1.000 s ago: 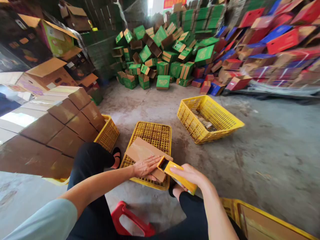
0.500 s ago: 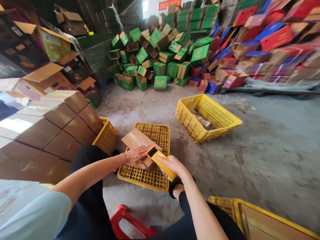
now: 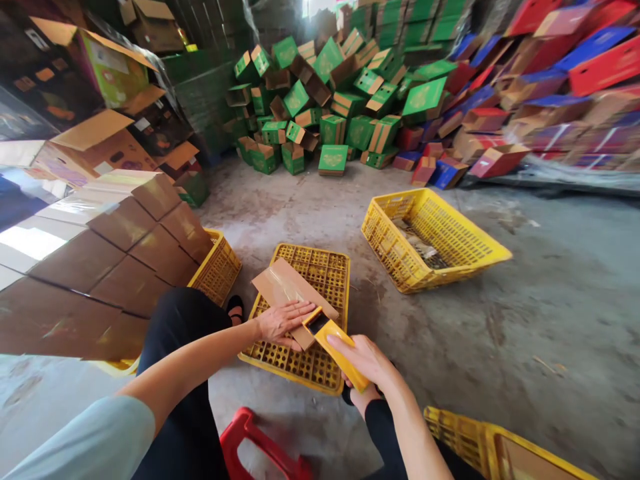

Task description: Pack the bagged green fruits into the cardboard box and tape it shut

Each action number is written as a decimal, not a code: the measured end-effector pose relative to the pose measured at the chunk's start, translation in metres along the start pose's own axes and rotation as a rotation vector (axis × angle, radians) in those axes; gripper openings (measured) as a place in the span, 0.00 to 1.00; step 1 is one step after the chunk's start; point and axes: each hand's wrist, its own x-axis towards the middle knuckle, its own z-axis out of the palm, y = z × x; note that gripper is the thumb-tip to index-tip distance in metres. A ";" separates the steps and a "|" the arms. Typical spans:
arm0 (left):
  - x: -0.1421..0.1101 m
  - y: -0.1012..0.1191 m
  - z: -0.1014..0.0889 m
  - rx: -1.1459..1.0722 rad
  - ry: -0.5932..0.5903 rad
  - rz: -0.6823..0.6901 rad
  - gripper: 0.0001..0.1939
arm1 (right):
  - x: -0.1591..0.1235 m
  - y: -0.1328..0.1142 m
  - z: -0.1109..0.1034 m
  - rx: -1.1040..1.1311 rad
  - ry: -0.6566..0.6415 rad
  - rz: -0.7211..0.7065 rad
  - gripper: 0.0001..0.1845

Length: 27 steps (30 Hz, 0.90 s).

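A brown cardboard box (image 3: 280,280) lies at a slant on an upturned yellow plastic crate (image 3: 323,267) between my knees. My left hand (image 3: 280,325) rests flat on the box, fingers stretched out together. In my right hand (image 3: 363,360) is a yellow hand-held device (image 3: 343,353) with a dark opening at its front end. That front end is at the near right end of the box, close to my left fingertips. I cannot tell whether it touches the cardboard.
Stacked brown boxes (image 3: 115,247) stand at my left by a yellow basket (image 3: 217,267). Another yellow basket (image 3: 435,233) with scraps inside is ahead right. A red stool (image 3: 245,433) and a yellow crate (image 3: 490,440) are near me. Green cartons (image 3: 333,160) are heaped behind.
The view has shifted a little. My right hand has drawn the yellow device slightly toward me and to the right. My left hand stays flat on the box.
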 end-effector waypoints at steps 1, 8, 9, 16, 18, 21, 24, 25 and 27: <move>0.000 0.000 0.000 -0.005 0.006 0.004 0.54 | -0.004 0.001 -0.002 -0.010 -0.018 0.016 0.26; 0.000 -0.002 0.000 -0.043 -0.002 -0.015 0.53 | -0.036 0.004 -0.007 -0.024 0.017 0.031 0.23; 0.000 0.000 0.000 -0.044 -0.010 -0.022 0.53 | -0.036 0.005 -0.007 -0.019 0.015 0.027 0.23; 0.012 0.026 -0.004 -0.009 -0.009 -0.082 0.58 | -0.032 0.006 -0.008 -0.045 0.046 0.034 0.22; 0.019 0.033 -0.002 -0.006 0.000 -0.048 0.60 | -0.034 0.005 -0.007 -0.051 0.047 0.042 0.23; 0.027 0.039 0.002 -0.013 -0.003 -0.010 0.58 | -0.037 0.006 -0.007 -0.045 0.045 0.030 0.25; 0.029 0.040 0.005 -0.015 0.000 -0.020 0.54 | -0.037 0.010 -0.008 -0.054 0.040 0.021 0.26; 0.028 0.039 0.006 -0.013 0.001 -0.022 0.53 | -0.037 0.010 -0.008 -0.063 0.040 0.026 0.26; 0.023 0.037 0.004 -0.009 0.002 -0.023 0.52 | -0.034 0.010 -0.005 -0.071 0.048 0.033 0.26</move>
